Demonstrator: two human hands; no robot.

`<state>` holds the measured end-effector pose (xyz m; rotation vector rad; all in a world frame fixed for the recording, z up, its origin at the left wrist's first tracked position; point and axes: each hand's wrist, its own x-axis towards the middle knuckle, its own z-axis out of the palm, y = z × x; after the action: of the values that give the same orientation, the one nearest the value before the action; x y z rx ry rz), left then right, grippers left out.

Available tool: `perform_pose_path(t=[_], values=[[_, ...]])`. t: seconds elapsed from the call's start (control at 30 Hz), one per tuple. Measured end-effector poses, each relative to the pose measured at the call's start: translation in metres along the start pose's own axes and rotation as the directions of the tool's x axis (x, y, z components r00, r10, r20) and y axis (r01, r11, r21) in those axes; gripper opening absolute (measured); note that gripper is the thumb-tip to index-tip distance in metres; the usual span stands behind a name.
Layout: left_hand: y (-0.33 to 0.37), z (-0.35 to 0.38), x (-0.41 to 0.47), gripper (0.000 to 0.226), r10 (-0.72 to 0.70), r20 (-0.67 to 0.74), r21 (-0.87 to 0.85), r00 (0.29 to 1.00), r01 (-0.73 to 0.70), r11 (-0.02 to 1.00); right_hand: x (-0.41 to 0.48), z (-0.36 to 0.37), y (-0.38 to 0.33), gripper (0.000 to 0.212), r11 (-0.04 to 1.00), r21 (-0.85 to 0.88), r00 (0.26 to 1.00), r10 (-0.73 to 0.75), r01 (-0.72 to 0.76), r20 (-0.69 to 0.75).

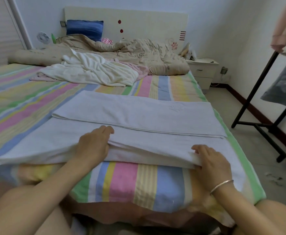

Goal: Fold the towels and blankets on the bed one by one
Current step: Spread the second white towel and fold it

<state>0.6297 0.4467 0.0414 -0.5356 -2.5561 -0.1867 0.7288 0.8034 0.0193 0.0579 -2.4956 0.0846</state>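
Note:
A large white towel lies across the near end of the bed, its far part folded over itself. My left hand grips the near edge of this towel, fingers over the top and thumb under the fold. At the right end of the same lifted edge my right hand, with a silver bangle on the wrist, pinches the cloth. A crumpled cream towel lies further up the bed, on top of a pink cloth.
The bed has a striped pastel sheet. A rumpled beige quilt and a blue pillow lie by the headboard. A white nightstand stands at the right, and a black clothes rack with hanging garments stands on the floor.

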Motion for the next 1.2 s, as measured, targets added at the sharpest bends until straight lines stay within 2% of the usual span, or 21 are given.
perform_pose_path(t=[0.13, 0.23, 0.3, 0.43, 0.53, 0.57, 0.67, 0.83, 0.9, 0.97, 1.03, 1.1, 1.2], values=[[-0.013, 0.018, 0.047, 0.007, -0.158, -0.098, 0.127, 0.983, 0.17, 0.977, 0.039, 0.009, 0.013, 0.055, 0.992, -0.073, 0.994, 0.097, -0.101, -0.047], [-0.021, 0.032, 0.081, 0.014, -0.239, -0.128, 0.063, 0.963, 0.248, 0.967, 0.063, 0.02, 0.024, 0.048, 0.985, -0.076, 0.988, 0.151, -0.154, -0.045], [-0.027, 0.039, 0.11, 0.013, -0.19, -0.18, 0.065, 0.965, 0.204, 0.977, 0.085, 0.025, 0.036, 0.041, 0.974, -0.024, 0.974, 0.223, -0.224, -0.025], [-0.04, 0.045, 0.181, 0.016, 0.036, -0.287, 0.17, 0.957, 0.013, 0.985, 0.147, 0.031, 0.068, 0.022, 0.934, 0.032, 0.932, 0.353, -0.356, 0.079], [-0.046, 0.053, 0.231, 0.023, 0.135, -0.317, 0.227, 0.939, -0.063, 0.972, 0.195, 0.036, 0.09, 0.007, 0.932, 0.044, 0.931, 0.355, -0.359, 0.083], [-0.047, 0.059, 0.244, 0.025, 0.144, -0.303, 0.245, 0.942, -0.069, 0.967, 0.209, 0.038, 0.095, 0.003, 0.932, 0.025, 0.928, 0.359, -0.363, 0.096], [-0.058, 0.098, 0.278, 0.023, 0.121, -0.22, 0.267, 0.968, -0.06, 0.962, 0.249, 0.063, 0.111, 0.012, 0.932, -0.094, 0.915, 0.362, -0.351, 0.178], [-0.067, 0.169, 0.276, 0.026, 0.06, 0.029, 0.312, 0.998, -0.066, 0.948, 0.27, 0.122, 0.126, 0.013, 0.924, -0.258, 0.881, 0.355, -0.282, 0.311], [-0.066, 0.196, 0.268, 0.028, 0.032, 0.067, 0.298, 0.997, -0.051, 0.953, 0.268, 0.146, 0.126, 0.022, 0.914, -0.331, 0.86, 0.352, -0.232, 0.369], [-0.064, 0.209, 0.264, 0.03, -0.024, 0.064, 0.285, 0.998, 0.005, 0.959, 0.261, 0.167, 0.124, 0.031, 0.907, -0.389, 0.903, 0.294, -0.161, 0.312], [-0.066, 0.213, 0.265, 0.029, -0.063, 0.081, 0.298, 0.995, 0.036, 0.954, 0.257, 0.181, 0.107, 0.038, 0.919, -0.35, 0.94, 0.266, -0.179, 0.216], [-0.067, 0.209, 0.267, 0.029, -0.09, 0.107, 0.274, 0.99, 0.057, 0.96, 0.255, 0.19, 0.07, 0.043, 0.959, -0.22, 0.964, 0.214, -0.178, 0.155], [-0.073, 0.2, 0.267, 0.025, -0.035, 0.102, 0.191, 0.994, 0.015, 0.981, 0.252, 0.198, -0.009, 0.04, 0.996, 0.06, 0.972, 0.049, -0.064, 0.229]])
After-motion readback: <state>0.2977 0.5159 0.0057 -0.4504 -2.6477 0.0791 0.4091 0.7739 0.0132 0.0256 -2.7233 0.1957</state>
